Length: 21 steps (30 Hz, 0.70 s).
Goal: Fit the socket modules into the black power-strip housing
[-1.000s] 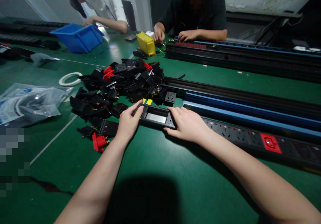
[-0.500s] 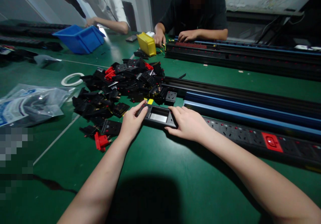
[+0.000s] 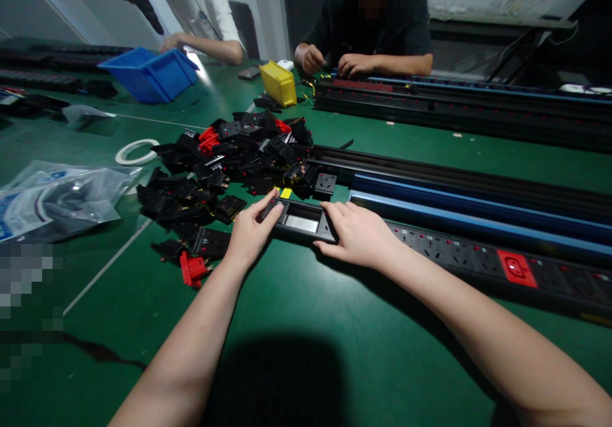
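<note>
A long black power strip [image 3: 459, 258] lies across the green table, its left end an open frame [image 3: 301, 220] with a pale inside. My left hand [image 3: 248, 232] grips that left end, thumb on the near edge and fingers over the top. My right hand [image 3: 358, 234] presses down on the strip just right of the open frame, fingers curled over it. A red socket module [image 3: 515, 267] sits further right in the strip. A heap of black and red socket modules [image 3: 229, 159] lies just behind my left hand.
Blue and black rails [image 3: 478, 204] run behind the strip. A blue bin [image 3: 148, 73], a yellow bin [image 3: 278, 83], a white tape ring [image 3: 135, 151] and plastic bags [image 3: 52, 197] lie on the table [image 3: 306, 325]. Two other people work at the far side.
My hands and the strip end have barely moved. The person in black drew one hand back from the yellow bin toward the far strip.
</note>
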Available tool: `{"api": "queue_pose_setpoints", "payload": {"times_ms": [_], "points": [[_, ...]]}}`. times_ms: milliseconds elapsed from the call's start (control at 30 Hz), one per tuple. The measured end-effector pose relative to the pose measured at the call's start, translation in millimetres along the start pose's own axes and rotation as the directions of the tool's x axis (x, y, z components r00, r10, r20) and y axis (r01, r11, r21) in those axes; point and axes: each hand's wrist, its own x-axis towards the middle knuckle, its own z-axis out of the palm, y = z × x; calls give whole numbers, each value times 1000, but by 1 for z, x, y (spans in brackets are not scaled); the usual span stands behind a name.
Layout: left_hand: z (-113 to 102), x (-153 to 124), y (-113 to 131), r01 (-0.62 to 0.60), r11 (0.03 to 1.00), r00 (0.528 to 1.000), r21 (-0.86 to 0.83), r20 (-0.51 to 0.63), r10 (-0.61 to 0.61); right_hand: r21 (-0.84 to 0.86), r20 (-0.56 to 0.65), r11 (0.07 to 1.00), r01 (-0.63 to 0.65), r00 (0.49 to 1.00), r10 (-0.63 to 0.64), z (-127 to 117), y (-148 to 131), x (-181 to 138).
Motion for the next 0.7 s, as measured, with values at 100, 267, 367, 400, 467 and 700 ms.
{"api": "queue_pose_setpoints", "payload": {"times_ms": [100, 267, 367, 400, 467, 700], "points": [[0, 0, 1, 1, 1000, 1000, 3, 1, -1, -3, -6, 1000, 5, 1000, -5, 0, 0, 0], [-1, 0, 2, 3, 1000, 1000, 8, 8, -3, -10, -11, 1000, 5, 1000, -5, 1, 0, 0], [-1, 0, 2, 3, 1000, 1000, -4, 11, -3, -9, -6, 1000, 4, 1000, -4, 1, 0, 1], [-1, 0, 1, 5, 1000, 1000, -9, 13, -4, -9, -4, 1000, 4, 1000, -4, 0, 0, 1], [-1, 0, 1, 9, 1000, 1000, -15, 15, -8, -10, -4, 1000, 4, 1000, -4, 0, 0, 1], [-1, 0, -1, 8, 999, 1000, -43, 21, -8, 0, 0, 1000, 6, 1000, -6, 0, 0, 0]]}}
